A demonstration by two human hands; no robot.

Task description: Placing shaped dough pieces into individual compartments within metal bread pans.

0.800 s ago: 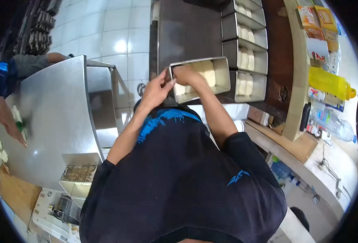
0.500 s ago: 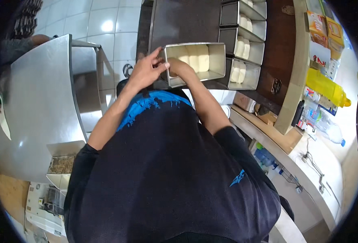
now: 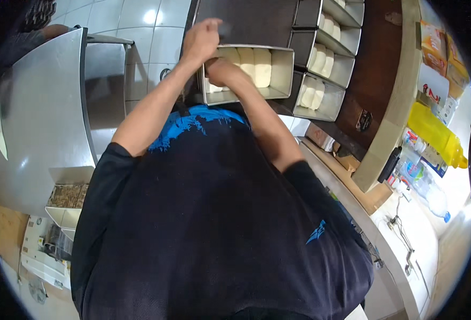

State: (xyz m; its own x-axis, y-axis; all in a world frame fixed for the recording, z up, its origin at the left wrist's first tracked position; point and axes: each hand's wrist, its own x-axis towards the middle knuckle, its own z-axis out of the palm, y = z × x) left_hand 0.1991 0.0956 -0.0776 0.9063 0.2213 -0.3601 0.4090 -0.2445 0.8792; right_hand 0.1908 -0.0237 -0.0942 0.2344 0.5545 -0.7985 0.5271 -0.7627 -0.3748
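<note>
A metal loaf pan (image 3: 282, 74) lies before me on a dark surface. Inside it, pale dough pieces (image 3: 262, 68) sit side by side. My right hand (image 3: 222, 72) reaches down into the pan's left end, against the dough; its fingertips are hidden. My left hand (image 3: 202, 40) is just above the pan's far left corner, off the rim, a little blurred. Its fingers point to the right, loosely stretched, with nothing visible in them.
Several more loaf pans with dough (image 3: 312, 95) line up at the right. A steel table (image 3: 43, 106) with a knife (image 3: 0, 130) is at the left, a person's arm (image 3: 57, 31) beyond it. On the right, a shelf holds packets and a yellow bottle (image 3: 435, 133).
My left hand has let go of the pan's left rim and lifted up and away from me. My right hand stays in the pan, slightly further left. The view has shifted a little.
</note>
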